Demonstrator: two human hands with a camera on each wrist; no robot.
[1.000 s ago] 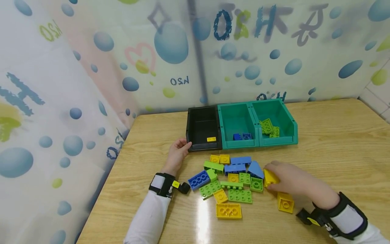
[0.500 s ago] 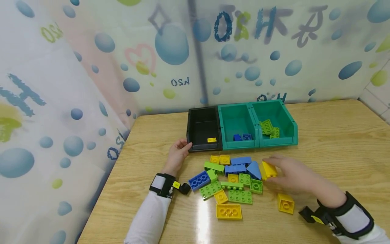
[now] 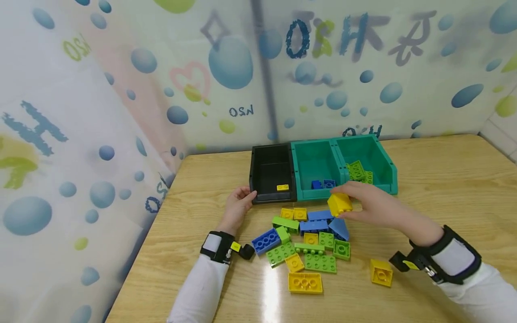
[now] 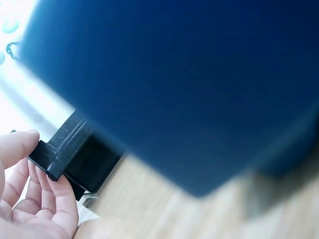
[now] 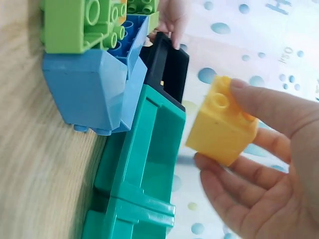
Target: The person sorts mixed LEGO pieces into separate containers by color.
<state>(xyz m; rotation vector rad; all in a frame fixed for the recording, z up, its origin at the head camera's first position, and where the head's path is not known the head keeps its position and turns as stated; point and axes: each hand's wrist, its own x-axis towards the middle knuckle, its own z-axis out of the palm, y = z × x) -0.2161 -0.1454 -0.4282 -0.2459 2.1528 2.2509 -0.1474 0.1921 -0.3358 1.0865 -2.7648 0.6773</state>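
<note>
My right hand pinches a yellow toy brick between thumb and fingers, raised over the far side of the brick pile. In the right wrist view the same yellow brick shows studs and a slanted side. My left hand grips the near left corner of the black bin; in the left wrist view its thumb lies over the rim and the fingers curl beneath. One small yellow brick lies inside that bin. Blue bricks sit in the middle teal bin, green ones in the right teal bin.
Loose bricks spread in front of the bins, among them a dark blue brick, a light blue sloped brick, a green brick and a long yellow brick. Another yellow brick stands apart at right. A patterned curtain hangs behind.
My right hand has lifted the yellow brick from beside the blue sloped brick and carried it left and toward the bins. My left hand keeps its grip on the black bin.
</note>
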